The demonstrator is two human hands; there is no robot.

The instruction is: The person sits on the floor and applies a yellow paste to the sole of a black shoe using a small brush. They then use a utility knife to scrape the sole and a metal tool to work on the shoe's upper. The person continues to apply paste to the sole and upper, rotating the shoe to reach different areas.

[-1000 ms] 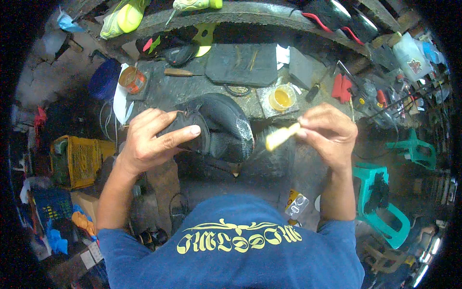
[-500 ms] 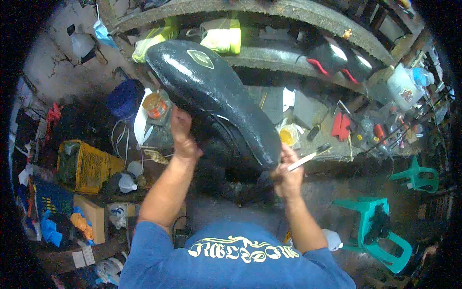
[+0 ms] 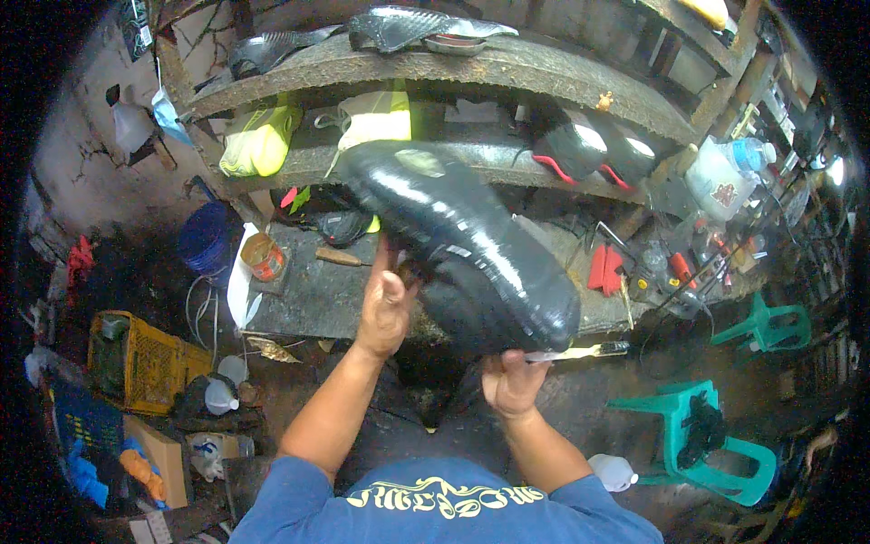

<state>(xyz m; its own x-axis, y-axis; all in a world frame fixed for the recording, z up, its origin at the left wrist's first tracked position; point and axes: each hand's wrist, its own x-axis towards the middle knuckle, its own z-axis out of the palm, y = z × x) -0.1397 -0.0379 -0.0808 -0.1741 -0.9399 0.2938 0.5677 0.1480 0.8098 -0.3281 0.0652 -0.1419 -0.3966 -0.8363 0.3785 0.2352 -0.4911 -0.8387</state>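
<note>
A long, glossy black motorcycle seat [image 3: 476,245] is held up at a slant in front of me, its far end to the left and its near end to the right. An oval badge shows near the far end. My left hand [image 3: 388,304] grips the seat's left side, with some fingers hidden behind it. Under the near end, my right hand [image 3: 512,381] supports the seat. Between its fingers lies a flat brush [image 3: 584,351] with a pale handle, bristles pointing right.
Behind the seat is a cluttered workbench [image 3: 304,304] with an orange tub [image 3: 263,257] and red-handled tools [image 3: 605,269]. Shelves above hold yellow-green shoes [image 3: 376,120] and black-and-red shoes [image 3: 571,145]. Green stools [image 3: 689,435] stand at right, a yellow crate [image 3: 145,363] at left.
The seat has come lower in view and shifted right, its near end dropping. Both hands have moved with it, the left slightly right, the right slightly left. The view shows more of the upper shelf.
</note>
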